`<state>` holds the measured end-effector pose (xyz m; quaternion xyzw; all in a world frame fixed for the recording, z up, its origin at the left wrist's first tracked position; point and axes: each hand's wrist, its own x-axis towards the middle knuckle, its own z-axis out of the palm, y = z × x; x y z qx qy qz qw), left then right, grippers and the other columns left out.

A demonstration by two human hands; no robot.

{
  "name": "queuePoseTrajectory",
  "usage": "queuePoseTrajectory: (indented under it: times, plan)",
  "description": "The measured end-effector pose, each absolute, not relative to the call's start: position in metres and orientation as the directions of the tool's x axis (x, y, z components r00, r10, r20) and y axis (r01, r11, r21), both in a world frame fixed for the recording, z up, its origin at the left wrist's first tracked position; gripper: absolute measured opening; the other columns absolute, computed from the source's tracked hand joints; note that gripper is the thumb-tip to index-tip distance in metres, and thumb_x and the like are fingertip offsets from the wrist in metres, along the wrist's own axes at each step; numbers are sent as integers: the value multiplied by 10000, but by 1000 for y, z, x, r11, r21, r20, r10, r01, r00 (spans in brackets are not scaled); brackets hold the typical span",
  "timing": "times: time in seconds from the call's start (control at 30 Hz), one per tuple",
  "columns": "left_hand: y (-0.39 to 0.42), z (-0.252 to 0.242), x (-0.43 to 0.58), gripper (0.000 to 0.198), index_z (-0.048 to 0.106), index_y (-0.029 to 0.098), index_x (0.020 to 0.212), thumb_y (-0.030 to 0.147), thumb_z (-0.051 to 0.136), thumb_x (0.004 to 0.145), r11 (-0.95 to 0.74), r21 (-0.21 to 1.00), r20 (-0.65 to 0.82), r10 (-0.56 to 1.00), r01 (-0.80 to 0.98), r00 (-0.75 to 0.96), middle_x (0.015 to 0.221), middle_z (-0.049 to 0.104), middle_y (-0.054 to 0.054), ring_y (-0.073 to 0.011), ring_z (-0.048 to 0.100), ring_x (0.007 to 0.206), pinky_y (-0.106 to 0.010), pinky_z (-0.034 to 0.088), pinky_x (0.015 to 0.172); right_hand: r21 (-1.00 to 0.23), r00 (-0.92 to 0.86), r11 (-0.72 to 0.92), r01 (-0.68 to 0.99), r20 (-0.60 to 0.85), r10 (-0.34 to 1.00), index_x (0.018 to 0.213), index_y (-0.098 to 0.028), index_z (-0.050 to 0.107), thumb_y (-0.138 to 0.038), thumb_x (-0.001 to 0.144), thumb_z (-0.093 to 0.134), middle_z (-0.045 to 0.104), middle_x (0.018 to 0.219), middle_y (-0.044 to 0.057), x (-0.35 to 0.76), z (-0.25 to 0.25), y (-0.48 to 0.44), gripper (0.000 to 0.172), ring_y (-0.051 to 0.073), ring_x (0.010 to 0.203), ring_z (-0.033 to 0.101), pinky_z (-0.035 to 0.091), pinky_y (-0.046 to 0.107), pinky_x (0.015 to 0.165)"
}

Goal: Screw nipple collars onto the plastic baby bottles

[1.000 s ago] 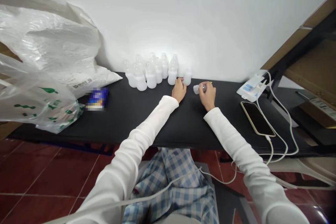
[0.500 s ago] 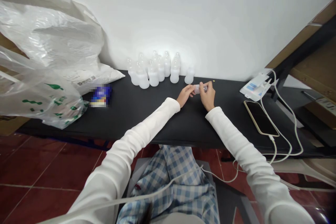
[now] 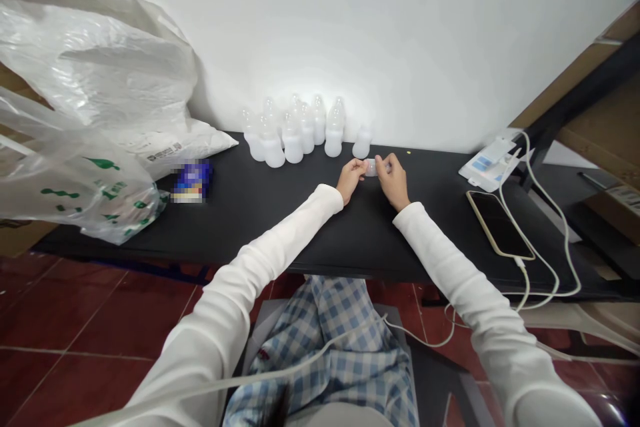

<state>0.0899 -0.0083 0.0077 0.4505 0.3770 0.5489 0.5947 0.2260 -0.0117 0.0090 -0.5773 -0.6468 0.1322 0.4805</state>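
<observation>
Between my two hands, just above the black table, is a small translucent plastic bottle top (image 3: 371, 168), lying sideways. My left hand (image 3: 351, 180) pinches its left end with the fingertips. At the other end, the thumb and fingers of my right hand (image 3: 393, 181) are closed on it and partly hide it. Right behind my hands stands a single white bottle (image 3: 362, 143), shorter than the others and without a clear dome. To its left, several white bottles with clear domed tops (image 3: 334, 130) stand upright in a cluster by the wall.
On the left are large plastic bags (image 3: 110, 80) and a blurred blue packet (image 3: 193, 181). A phone (image 3: 500, 225) with a white cable (image 3: 560, 213) lies on the right of the black table (image 3: 280, 220), near a white and blue package (image 3: 489, 163). Cardboard boxes (image 3: 600, 107) are at far right.
My right hand has shifted slightly left, and its fingers sit differently on the bottle top. The fingers of my left hand have curled in closer to its end.
</observation>
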Motion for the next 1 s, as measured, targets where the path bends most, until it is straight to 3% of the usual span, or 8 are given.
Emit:
queuePoseTrajectory:
  times: [0.33,0.53,0.63,0.77,0.9,1.0]
  plan:
    - [-1,9,81,328,400,187,617,208,574,895,-20,936,70,989,-352,130,636,444,31,-99,430,635,-242,369,679,-752,-118,408,517,410,905,876,-266,461,-667,898,528,597,650,-47,231,6,-8,407,167,601,551,449,315,637]
    - [5,6,79,355,379,187,604,195,584,894,2,932,34,995,-362,93,605,395,37,-88,380,580,-237,328,616,-517,-304,587,623,532,790,1030,-232,557,-690,901,524,698,1006,89,240,3,0,477,224,816,603,528,413,795]
    - [9,6,78,338,406,187,606,178,553,910,37,924,5,994,-380,108,585,390,34,-86,366,554,-229,304,576,-377,-392,665,645,584,710,1089,-216,605,-567,952,517,691,1125,144,243,5,2,386,291,1053,627,521,498,955]
    - [13,7,74,350,419,193,607,214,572,921,107,914,-48,986,-392,158,568,393,33,-88,359,528,-235,291,548,-271,-502,721,637,565,655,1103,-248,649,-371,982,476,641,1300,137,246,11,2,244,298,1339,531,483,529,1088]
    - [14,8,72,341,434,189,605,185,549,925,130,911,-68,983,-390,170,577,413,32,-93,375,531,-253,309,577,-249,-530,738,627,558,639,1100,-257,656,-322,983,452,638,1330,120,246,15,-2,245,288,1339,535,485,526,1088]
    - [9,6,75,338,440,184,609,161,552,926,40,927,-5,995,-374,96,613,441,33,-94,400,569,-249,334,617,-274,-475,678,682,539,696,1160,-225,611,-392,958,524,674,1248,138,243,14,-6,276,300,1169,619,501,504,1004]
